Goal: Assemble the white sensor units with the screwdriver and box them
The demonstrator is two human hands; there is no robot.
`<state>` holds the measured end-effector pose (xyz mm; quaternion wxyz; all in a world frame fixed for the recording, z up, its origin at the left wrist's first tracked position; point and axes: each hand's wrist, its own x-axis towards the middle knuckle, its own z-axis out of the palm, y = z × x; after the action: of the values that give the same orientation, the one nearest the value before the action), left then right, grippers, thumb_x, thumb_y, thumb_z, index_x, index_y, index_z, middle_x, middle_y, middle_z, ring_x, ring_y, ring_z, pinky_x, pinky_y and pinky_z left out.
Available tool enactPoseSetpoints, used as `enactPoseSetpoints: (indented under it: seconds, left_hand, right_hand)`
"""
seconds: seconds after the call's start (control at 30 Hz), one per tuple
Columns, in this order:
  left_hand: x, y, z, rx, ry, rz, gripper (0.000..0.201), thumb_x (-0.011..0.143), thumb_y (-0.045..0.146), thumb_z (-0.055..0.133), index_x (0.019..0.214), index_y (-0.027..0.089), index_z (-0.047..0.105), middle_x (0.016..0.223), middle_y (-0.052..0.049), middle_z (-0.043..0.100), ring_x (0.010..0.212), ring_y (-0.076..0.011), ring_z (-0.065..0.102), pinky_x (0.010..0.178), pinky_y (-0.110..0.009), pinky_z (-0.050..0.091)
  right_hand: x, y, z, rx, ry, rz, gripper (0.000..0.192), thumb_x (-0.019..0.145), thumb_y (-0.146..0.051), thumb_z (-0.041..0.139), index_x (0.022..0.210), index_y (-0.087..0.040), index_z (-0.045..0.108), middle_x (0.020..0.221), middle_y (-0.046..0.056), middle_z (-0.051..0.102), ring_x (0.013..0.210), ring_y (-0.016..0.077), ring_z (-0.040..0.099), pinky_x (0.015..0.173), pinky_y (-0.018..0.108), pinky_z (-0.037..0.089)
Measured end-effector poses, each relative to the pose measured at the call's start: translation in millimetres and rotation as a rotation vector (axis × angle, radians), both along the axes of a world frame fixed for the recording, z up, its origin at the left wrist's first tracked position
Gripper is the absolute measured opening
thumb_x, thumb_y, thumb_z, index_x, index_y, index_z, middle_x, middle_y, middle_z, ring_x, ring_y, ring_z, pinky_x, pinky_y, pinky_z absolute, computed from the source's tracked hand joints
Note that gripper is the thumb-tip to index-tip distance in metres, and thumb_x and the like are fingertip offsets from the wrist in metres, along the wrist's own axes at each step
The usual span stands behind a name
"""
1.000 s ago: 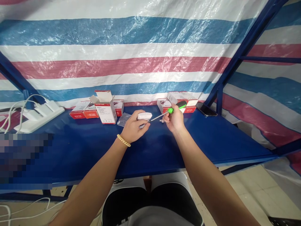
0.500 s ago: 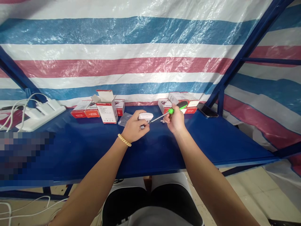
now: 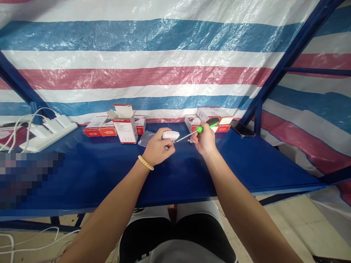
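A small white plastic device (image 3: 171,135) with rounded edges is held in my left hand (image 3: 158,148), whose fingers curl round its left side. My right hand (image 3: 205,138) grips a screwdriver (image 3: 199,129) by its green and black handle. The metal shaft slants down to the left, and its tip meets the near side of the device by my left thumb. My fingers hide the exact point of contact. Behind my left hand lies a clear plastic bag (image 3: 145,138). A small pale piece (image 3: 190,140) shows beside my right fingers, too small to name.
An open white and red box (image 3: 125,128) stands upright on the blue table (image 3: 175,182), with closed boxes (image 3: 95,128) beside it. More boxes (image 3: 224,128) lie behind my right hand, near a phone (image 3: 242,129). A power strip (image 3: 52,135) with plugged-in chargers sits far left.
Hardly anything differs. Both hands, the white device and the screwdriver keep nearly the same position, with only a very slight shift of the view.
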<state>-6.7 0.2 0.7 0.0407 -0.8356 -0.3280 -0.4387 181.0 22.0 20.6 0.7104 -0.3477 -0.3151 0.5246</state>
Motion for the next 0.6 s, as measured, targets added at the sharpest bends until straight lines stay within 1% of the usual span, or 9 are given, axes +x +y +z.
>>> enactPoseSetpoints:
  seconds: [0.27,0.43,0.6]
  left_hand:
    - [0.1,0.9,-0.1,0.002,0.021,0.037,0.018,0.078,0.017,0.057,0.060,0.017,0.058,0.120,-0.008,0.056,0.102,-0.0203,0.060,0.085,-0.033,0.052]
    - [-2.1,2.2,-0.1,0.027,0.058,0.106,0.020,0.077,0.018,0.058,0.058,0.017,0.057,0.120,-0.009,0.057,0.096,-0.0197,0.061,0.081,-0.034,0.053]
    - [-3.8,3.5,-0.8,0.064,0.089,0.164,0.018,0.077,0.020,0.059,0.059,0.017,0.059,0.118,-0.009,0.058,0.091,-0.0193,0.061,0.081,-0.035,0.052]
  right_hand:
    - [-0.7,-2.2,1.9,0.030,-0.020,0.000,0.039,0.086,-0.040,0.056,0.057,-0.022,0.037,0.036,-0.006,0.043,0.028,0.0064,0.034,0.029,0.019,0.026]
    - [-1.2,-5.2,3.7,0.096,-0.036,0.012,0.037,0.085,-0.043,0.059,0.061,-0.022,0.042,0.038,-0.006,0.044,0.028,0.0071,0.037,0.031,0.020,0.030]
    - [-1.3,-5.6,0.4,0.187,-0.082,0.009,0.038,0.082,-0.046,0.064,0.060,-0.020,0.045,0.042,-0.005,0.047,0.032,0.0069,0.042,0.032,0.019,0.031]
